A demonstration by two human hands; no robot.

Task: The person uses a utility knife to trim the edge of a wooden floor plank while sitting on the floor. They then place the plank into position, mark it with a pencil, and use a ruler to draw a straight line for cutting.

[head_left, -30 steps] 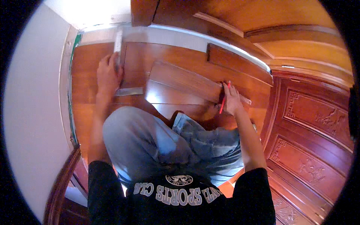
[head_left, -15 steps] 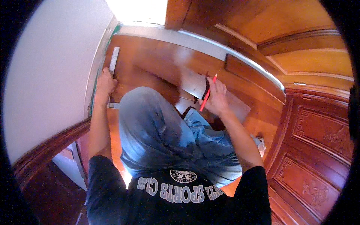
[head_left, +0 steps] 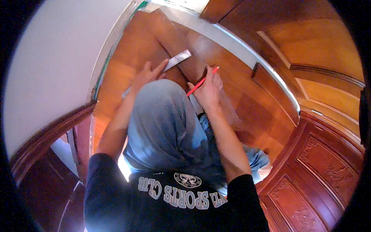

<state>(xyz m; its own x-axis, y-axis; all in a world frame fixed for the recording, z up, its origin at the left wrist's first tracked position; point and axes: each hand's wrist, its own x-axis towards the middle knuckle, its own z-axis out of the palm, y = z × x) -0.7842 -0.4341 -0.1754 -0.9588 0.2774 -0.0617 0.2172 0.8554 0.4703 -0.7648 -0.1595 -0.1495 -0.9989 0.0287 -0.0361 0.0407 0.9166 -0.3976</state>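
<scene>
A loose wooden plank (head_left: 176,36) lies diagonally across the wooden floor (head_left: 127,46), near my bent, denim-covered knee. My left hand (head_left: 152,73) grips a metal square (head_left: 179,58), its pale blade angled onto the plank. My right hand (head_left: 208,87) holds a red pencil (head_left: 201,82) between thumb and fingers, over the plank just right of my knee. The lower part of the square is partly hidden behind my left hand and knee.
A white wall (head_left: 62,69) stands at the left, with a dark wooden trim (head_left: 46,131). Wooden panelling (head_left: 317,46) rises at the upper right and a carved red wooden door (head_left: 313,162) at the lower right. A short board (head_left: 272,89) lies along the far edge.
My left hand has moved the square from near the wall rightward onto the plank. The plank now angles farther toward the upper left. My view has turned, and both hands are closer together.
</scene>
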